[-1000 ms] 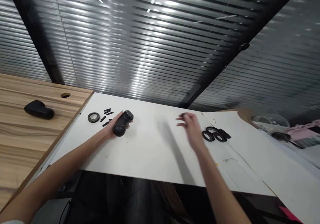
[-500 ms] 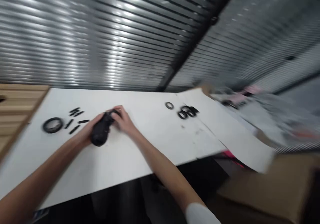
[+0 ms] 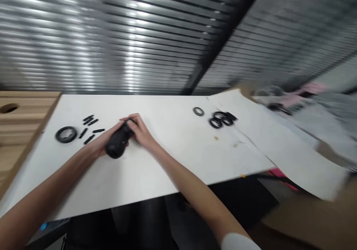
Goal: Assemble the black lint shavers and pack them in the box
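Between my hands is a black bottle-shaped object [image 3: 117, 143], its thick rounded end tilted down toward me. My left hand [image 3: 103, 141] is closed around its left side, the fingers mostly hidden behind it. My right hand [image 3: 141, 132] grips the narrow upper end, thumb and fingers wrapped on it. Blur hides finer detail on the object. Left of my hands, several short black strips [image 3: 89, 138] lie on the white tabletop [image 3: 167, 149], beside a large black ring [image 3: 66, 134].
Farther right lie a thin dark ring [image 3: 198, 111] and a cluster of black rings [image 3: 220, 120]. A curling white sheet [image 3: 267, 138] covers the table's right side. A wooden slatted panel [image 3: 28, 120] borders the left. Corrugated metal wall [image 3: 139, 57] rises behind. A cardboard box [image 3: 312, 220] stands lower right.
The view has shifted, so the table's contents appear slightly farther right and higher. Both hands still hold the black bottle-shaped object, which has turned a little.
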Motion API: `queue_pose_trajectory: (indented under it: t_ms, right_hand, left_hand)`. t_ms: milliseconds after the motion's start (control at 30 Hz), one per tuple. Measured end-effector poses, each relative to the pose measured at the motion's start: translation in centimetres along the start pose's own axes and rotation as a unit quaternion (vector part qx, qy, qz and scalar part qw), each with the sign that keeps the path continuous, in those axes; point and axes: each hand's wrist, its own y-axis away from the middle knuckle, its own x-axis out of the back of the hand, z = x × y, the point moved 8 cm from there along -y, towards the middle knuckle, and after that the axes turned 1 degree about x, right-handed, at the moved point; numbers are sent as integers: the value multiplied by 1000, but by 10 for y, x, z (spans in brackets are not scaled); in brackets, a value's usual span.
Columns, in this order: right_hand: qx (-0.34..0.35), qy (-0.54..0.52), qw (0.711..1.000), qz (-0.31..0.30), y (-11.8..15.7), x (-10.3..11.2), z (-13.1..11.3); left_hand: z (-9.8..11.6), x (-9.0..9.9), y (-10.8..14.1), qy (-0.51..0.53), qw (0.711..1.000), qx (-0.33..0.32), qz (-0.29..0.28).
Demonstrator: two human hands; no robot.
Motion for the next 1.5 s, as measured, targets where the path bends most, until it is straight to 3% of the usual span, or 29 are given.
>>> queue_pose_trajectory:
  t_ms: [167,367,633,800,933,1033,1233,1400,1500]
  right_hand:
    - [-7,-28,999,-43,-1,1,2]
    - [-2,25,997,-74,5,-1,-14]
    - [3,27,999,-25,1,7,-14]
    - [22,1,998,-53,4,6,-17]
    - [-1,-20,996,-89,7,0,-18]
    - [-1,-32,997,-74,8,0,-24]
    - [-47,-26,998,-35,2,5,-23]
    - [-117,-50,990,-56,1,2,-13]
    - [-123,-41,990,-61,1,1,-14]
  left_hand:
    - [-2,-3,-10,-6,996,36,-80]
    - [0,-5,-10,-5,991,3,-135]
    - [-4,-13,-10,54,989,-4,-135]
    - [-5,-26,-3,44,986,-15,-159]
    - [-7,-29,0,28,983,-17,-181]
    - [-10,-29,0,24,982,-15,-187]
    - [-6,-28,2,-15,983,-47,-178]
    - [-2,-28,4,-36,983,-80,-158]
    - [-1,-34,6,-26,984,-91,-153]
